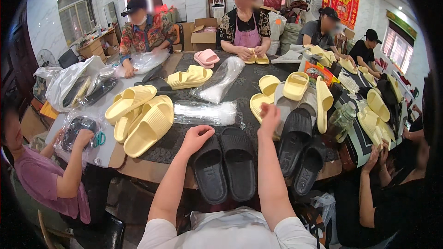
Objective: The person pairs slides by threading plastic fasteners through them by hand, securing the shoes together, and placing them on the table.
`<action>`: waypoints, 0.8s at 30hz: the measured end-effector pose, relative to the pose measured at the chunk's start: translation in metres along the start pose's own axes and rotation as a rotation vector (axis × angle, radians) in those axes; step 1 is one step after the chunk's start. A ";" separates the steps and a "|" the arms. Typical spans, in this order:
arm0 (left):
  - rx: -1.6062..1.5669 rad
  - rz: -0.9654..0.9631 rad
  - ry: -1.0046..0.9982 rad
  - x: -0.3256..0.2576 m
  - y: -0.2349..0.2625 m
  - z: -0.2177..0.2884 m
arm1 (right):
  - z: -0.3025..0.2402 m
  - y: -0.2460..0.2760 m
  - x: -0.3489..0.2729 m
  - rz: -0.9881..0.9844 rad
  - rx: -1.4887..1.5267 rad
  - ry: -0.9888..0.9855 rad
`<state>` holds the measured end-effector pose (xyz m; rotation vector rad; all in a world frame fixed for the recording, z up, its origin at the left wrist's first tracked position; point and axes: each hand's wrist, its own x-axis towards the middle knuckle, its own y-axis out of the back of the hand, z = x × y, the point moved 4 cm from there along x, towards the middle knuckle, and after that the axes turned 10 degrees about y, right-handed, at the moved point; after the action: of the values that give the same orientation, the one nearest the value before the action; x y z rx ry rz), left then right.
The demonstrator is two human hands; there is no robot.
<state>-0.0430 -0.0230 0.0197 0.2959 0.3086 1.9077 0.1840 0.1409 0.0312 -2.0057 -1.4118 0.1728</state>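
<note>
Head view: black slippers point(224, 165) paired at table's point(152, 168) near edge. Left hand point(197, 137) loosely curled, touching left slipper's toe; right hand point(269, 113) raised, pinching something small, unclear. Risk: nudging pair off edge.

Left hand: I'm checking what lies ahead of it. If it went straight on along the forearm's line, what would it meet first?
Probably the clear plastic bag bundle lying just beyond the left hand, though depth is hard to judge here.
</note>
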 end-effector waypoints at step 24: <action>-0.491 -0.508 -0.101 -0.128 -0.024 0.092 | -0.163 0.032 -0.182 -0.888 -0.305 0.205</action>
<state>0.0540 -0.1287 0.0900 -0.0199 -0.1484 1.4023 0.2115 -0.0970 0.0900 -1.3672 -2.1193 -0.6472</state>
